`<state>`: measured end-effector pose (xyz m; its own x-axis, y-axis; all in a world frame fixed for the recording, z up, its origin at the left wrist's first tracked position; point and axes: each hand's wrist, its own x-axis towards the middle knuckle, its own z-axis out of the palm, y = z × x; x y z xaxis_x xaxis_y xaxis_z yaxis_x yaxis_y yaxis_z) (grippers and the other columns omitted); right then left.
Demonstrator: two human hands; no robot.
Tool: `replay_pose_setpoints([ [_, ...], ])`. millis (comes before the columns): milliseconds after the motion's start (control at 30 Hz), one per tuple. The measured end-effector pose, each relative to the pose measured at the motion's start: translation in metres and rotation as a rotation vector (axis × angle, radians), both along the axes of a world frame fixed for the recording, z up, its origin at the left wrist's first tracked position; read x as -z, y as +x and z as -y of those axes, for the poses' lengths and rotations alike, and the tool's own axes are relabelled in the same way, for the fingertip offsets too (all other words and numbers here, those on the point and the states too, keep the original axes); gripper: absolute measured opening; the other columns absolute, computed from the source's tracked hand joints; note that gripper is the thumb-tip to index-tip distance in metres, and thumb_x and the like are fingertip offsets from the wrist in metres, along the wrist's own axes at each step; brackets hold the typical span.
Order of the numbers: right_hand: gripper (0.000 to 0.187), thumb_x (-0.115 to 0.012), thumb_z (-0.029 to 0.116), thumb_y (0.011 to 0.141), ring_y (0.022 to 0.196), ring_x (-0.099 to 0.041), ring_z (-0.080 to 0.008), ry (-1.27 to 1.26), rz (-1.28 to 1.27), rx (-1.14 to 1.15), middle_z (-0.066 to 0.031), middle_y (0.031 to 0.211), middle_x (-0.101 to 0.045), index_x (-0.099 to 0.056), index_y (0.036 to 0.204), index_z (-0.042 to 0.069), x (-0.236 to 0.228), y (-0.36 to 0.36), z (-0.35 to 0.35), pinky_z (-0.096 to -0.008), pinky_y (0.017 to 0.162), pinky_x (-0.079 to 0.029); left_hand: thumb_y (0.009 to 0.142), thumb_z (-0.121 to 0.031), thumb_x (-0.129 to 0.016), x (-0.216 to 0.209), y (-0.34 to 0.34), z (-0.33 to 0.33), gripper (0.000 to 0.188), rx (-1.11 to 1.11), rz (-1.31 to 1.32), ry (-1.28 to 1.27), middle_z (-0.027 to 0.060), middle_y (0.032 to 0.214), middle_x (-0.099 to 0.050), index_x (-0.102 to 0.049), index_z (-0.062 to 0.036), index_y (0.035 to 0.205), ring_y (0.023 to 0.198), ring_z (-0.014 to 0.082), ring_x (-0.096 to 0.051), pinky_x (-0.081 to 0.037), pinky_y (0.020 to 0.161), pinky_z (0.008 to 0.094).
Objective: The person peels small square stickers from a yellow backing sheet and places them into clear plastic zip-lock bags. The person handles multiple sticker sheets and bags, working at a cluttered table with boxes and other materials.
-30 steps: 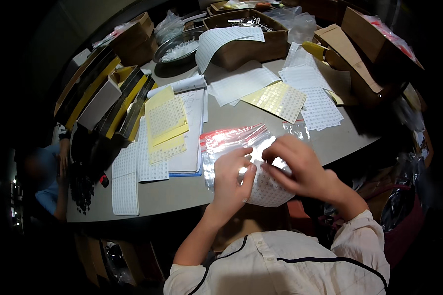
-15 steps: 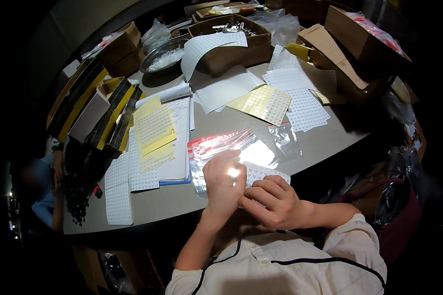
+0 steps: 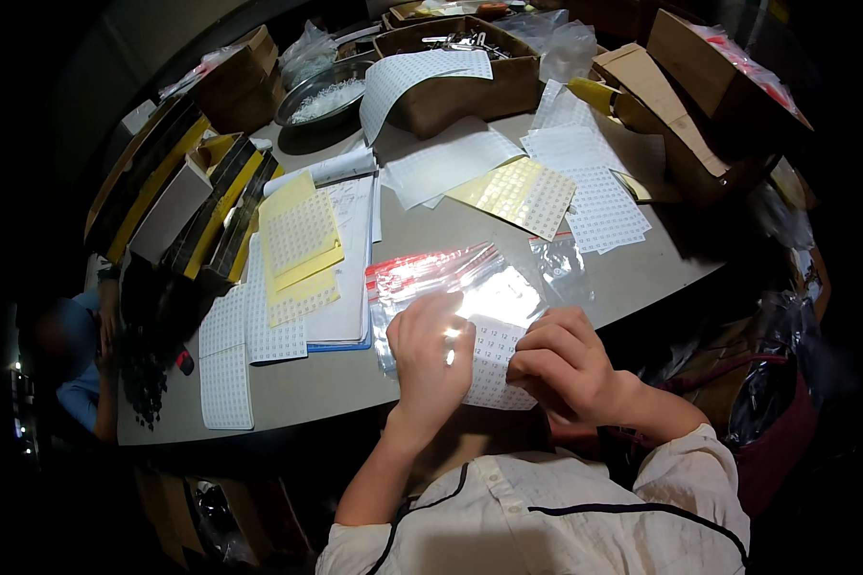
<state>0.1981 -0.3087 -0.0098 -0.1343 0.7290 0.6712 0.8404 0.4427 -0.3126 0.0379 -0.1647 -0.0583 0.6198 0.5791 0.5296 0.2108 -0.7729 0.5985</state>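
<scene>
1. L hand [image 3: 433, 356] lies fingers together, curled over the left part of the white sticker sheet [image 3: 494, 369], pressing it at the near edge of the grey table [image 3: 431, 240].
2. R hand [image 3: 564, 364] has fingertips bunched, pinching at the sheet's right edge; can't tell if a sticker is lifted.
3. Sheet sits just nearer the person than the clear zip bags w/ red strip [image 3: 455, 278], partly overlapping them.
4. Sheet's long axis looks roughly L-R across the table edge, slightly tilted; ends hidden by hands, so not sure.
5. Progress, judged: early/mid. Bags look flat and mostly unfilled; many full sheets lie beyond: yellow sheets [image 3: 297, 240] to the bags' left, white sheets [image 3: 594, 192] beyond and to their right.
</scene>
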Motion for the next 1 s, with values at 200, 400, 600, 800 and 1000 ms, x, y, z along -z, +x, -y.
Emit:
replay_pose_setpoints([
  [200,0.027,-0.078,0.006,0.074,0.095,-0.061,-0.0247,0.088,0.081,0.016,-0.006,0.097,-0.064,-0.069,0.099,0.004,0.012,-0.027,-0.015,-0.0389,0.088,-0.048,0.086,-0.01,-0.069,-0.005,0.006,0.002,0.01,0.008,0.022,-0.021,0.0119,0.121,-0.068,-0.067,-0.0039,0.093,0.12,0.0303,-0.057,-0.033,0.105,0.0432],
  [400,0.029,-0.068,0.009,0.072,0.095,-0.065,-0.0266,0.171,0.142,-0.001,-0.0071,0.099,-0.066,-0.07,0.1,0.002,0.023,-0.033,-0.016,-0.038,0.089,-0.048,0.086,-0.008,-0.068,-0.005,0.004,0.0,0.009,-0.008,0.023,-0.005,0.0119,0.12,-0.068,-0.067,-0.0039,0.094,0.119,0.0307,-0.057,-0.033,0.105,0.0435],
  [600,0.026,-0.067,0.009,0.073,0.095,-0.066,-0.0272,0.138,0.124,-0.129,-0.008,0.1,-0.067,-0.07,0.097,0.003,0.011,-0.027,-0.009,-0.0407,0.09,-0.049,0.085,-0.007,-0.067,-0.002,0.001,-0.005,0.009,-0.064,0.015,0.008,0.0118,0.119,-0.068,-0.066,-0.0034,0.093,0.12,0.0311,-0.058,-0.034,0.105,0.044],
  [800,0.029,-0.07,0.0,0.079,0.104,-0.062,-0.0357,-0.067,-0.133,-0.093,-0.0159,0.112,-0.064,-0.064,0.107,0.001,0.021,0.024,-0.015,-0.0439,0.092,-0.051,0.086,-0.005,-0.067,-0.008,-0.012,0.005,0.008,0.039,0.014,-0.029,0.0136,0.119,-0.07,-0.065,-0.001,0.092,0.119,0.033,-0.061,-0.035,0.107,0.0453],
  [1000,0.019,-0.067,0.0,0.091,0.111,-0.064,-0.0388,-0.246,-0.083,-0.042,-0.0192,0.124,-0.066,-0.057,0.108,0.0,0.026,0.045,-0.014,-0.045,0.093,-0.052,0.085,-0.004,-0.066,-0.006,-0.018,0.003,0.006,0.188,-0.053,0.018,0.016,0.121,-0.07,-0.064,-0.0004,0.089,0.117,0.0324,-0.064,-0.037,0.11,0.0462],
])
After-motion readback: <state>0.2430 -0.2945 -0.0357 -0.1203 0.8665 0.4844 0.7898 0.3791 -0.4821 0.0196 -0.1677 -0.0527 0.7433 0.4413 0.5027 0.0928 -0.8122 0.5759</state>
